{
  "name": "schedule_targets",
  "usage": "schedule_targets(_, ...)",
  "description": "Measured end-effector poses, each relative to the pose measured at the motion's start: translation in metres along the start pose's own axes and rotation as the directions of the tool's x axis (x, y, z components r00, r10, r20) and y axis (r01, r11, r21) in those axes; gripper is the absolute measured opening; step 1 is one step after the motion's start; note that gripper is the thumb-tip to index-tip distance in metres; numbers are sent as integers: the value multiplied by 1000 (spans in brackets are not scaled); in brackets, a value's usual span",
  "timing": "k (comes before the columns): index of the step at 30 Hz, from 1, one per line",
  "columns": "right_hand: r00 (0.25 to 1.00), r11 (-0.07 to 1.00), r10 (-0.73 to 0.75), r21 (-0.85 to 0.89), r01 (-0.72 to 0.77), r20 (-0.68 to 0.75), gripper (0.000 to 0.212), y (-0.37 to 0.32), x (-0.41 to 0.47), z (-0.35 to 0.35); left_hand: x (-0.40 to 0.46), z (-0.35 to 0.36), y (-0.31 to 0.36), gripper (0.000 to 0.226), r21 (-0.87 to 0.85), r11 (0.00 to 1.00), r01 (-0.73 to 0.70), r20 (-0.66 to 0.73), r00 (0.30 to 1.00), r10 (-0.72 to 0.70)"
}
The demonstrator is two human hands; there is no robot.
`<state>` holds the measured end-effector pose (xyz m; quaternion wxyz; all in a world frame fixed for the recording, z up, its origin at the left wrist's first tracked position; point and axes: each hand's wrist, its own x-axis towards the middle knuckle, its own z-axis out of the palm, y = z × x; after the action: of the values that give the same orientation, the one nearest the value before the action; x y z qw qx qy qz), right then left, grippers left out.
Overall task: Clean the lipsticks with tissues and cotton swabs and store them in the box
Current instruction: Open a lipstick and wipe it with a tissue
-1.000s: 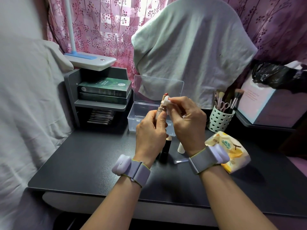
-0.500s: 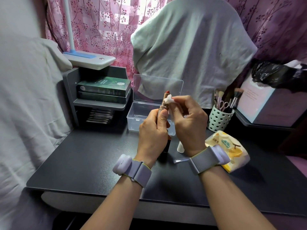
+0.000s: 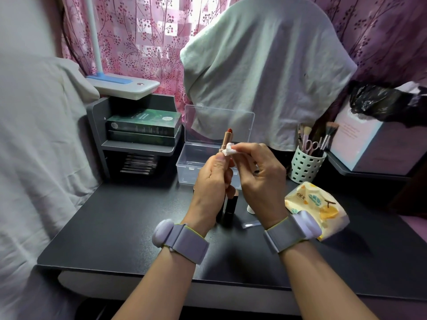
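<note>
Red wax now shows bare at the top of the lipstick [image 3: 227, 139], since the wad of tissue [image 3: 230, 149] that sat up by the tip a second ago has slid down to the gold collar, so the wiping seems to be moving on to the tube. The left hand [image 3: 211, 181] grips the tube upright in front of the open clear box [image 3: 203, 162], above the surface [image 3: 120, 227], while the right hand [image 3: 258, 176] pinches the tissue against it. A dark tube [image 3: 231, 204] stands below the hands, apparently awaiting its turn.
</note>
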<state>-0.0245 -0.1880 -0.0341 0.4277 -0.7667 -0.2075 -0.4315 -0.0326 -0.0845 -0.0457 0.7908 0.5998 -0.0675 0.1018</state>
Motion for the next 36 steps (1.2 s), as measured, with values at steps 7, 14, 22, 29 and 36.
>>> schedule_targets(7, 972, 967, 222, 141, -210, -76, 9, -4, 12, 1, -6, 0, 6, 37, -160, 980, 117, 119, 988, -98)
schedule_targets(14, 994, 990, 108, 92, -110, 30, 10, 0, -2, -2, -7, -4, 13, 41, -261, 945, 198, 123, 978, -171)
schedule_targets(22, 976, 969, 212, 144, -203, -52, 4, -3, -1, 0, -14, -6, 15, 43, -356, 875, 330, 274, 931, -240)
schedule_targets(29, 955, 929, 294, 246, -275, -41, 4, -3, -5, 1, -15, -9, 11, 44, -399, 822, 407, 360, 894, -269)
schedule_targets(36, 986, 974, 155, 157, -163, 63, 8, 1, -16, -7, -14, -16, 6, 46, -554, 665, 501, 458, 850, -259)
